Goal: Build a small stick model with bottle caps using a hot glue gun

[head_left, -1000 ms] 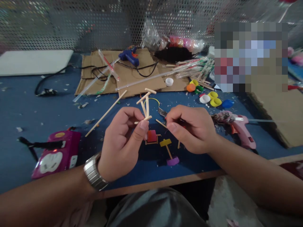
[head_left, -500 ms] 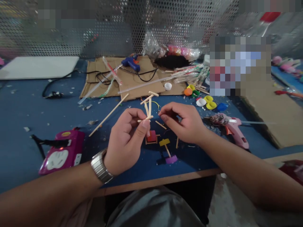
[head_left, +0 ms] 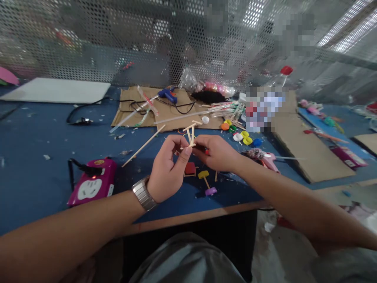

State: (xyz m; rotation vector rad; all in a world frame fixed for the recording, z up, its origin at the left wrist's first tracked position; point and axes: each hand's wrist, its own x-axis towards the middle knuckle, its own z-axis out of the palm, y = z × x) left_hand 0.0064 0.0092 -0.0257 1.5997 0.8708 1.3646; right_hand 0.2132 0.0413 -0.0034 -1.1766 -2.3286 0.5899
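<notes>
My left hand (head_left: 169, 169), with a metal watch at its wrist, pinches a small frame of wooden sticks (head_left: 192, 135) between thumb and fingers above the table. My right hand (head_left: 218, 153) is closed, its fingertips close behind the frame's lower end. What those fingertips grip, if anything, is hidden. A speck of red shows by them. Below my hands lie a red piece with sticks round it (head_left: 190, 169) and a short stick joining a yellow piece (head_left: 203, 174) to a purple cap (head_left: 210, 191). Another short stick (head_left: 216, 176) lies beside them.
A magenta power strip (head_left: 108, 179) sits at left, with a long wooden stick (head_left: 143, 146) nearby. A pink glue gun (head_left: 269, 161) lies at right and a blue one (head_left: 167, 95) on cardboard (head_left: 176, 122) behind. Several bottle caps (head_left: 247, 140) are scattered right of centre.
My right hand has moved left to the stick frame, closing the gap between both hands. The view has shifted, showing more of the table's right side.
</notes>
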